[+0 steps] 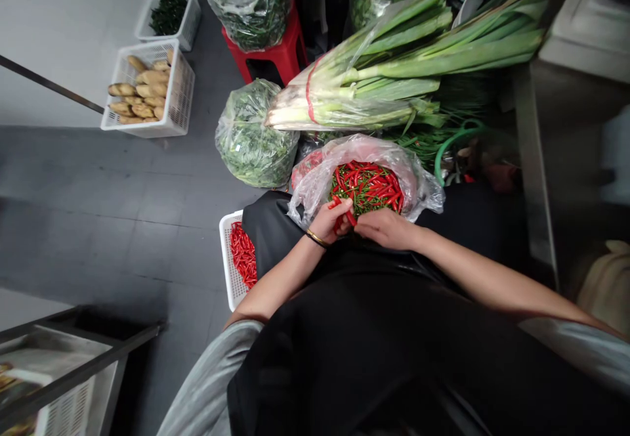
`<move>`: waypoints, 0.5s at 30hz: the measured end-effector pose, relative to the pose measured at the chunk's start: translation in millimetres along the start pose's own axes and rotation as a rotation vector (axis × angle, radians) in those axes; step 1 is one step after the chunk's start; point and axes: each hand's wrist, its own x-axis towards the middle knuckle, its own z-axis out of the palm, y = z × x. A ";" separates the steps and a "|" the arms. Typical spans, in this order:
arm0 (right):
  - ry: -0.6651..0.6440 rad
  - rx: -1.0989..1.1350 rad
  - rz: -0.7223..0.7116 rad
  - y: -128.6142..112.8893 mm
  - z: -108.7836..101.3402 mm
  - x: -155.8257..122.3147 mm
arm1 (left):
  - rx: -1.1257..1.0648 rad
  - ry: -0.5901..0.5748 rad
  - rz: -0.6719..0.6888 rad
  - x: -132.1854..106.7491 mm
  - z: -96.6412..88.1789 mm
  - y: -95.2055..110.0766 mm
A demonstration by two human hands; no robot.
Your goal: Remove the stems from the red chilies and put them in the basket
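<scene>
My left hand [333, 220] is closed around several red chili peppers [337, 205], whose red ends poke out between the fingers. Close beside it, my right hand [386, 228] has its fingers pinched together at the end of a chili; the fingertips are partly hidden. Both hands are at the near edge of an open clear plastic bag [423, 193] on my lap, full of red chilies with green stems [369, 183]. By my left leg stands a white basket [225, 252] holding loose red chilies [242, 252].
Leeks [354, 94] in plastic lie beyond the bag. Bagged greens [258, 137] rest on the floor, more on a red stool [290, 48]. A crate [184, 104] of pale roots stands far left. Metal edges flank me: a rack [123, 350] left, a counter [534, 173] right.
</scene>
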 end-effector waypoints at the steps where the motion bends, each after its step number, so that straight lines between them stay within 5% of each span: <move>1: -0.059 -0.025 -0.072 -4.0 -2.1 -4.1 | 0.016 -0.057 -0.055 -0.6 -1.1 0.3; 3: -0.227 -0.072 -0.115 -4.5 -11.9 -9.5 | -0.029 -0.121 -0.075 -1.3 -4.1 1.2; 5: -0.302 -0.209 0.013 7.3 -25.5 -7.9 | -0.155 -0.117 0.004 -1.3 -7.3 2.7; 10: -0.081 -0.685 0.502 61.7 -37.4 30.4 | -0.207 -0.077 0.008 -0.9 -11.4 7.4; 15: -0.133 -0.750 0.499 75.9 -28.0 49.2 | -0.159 -0.030 -0.070 -1.0 -8.5 6.6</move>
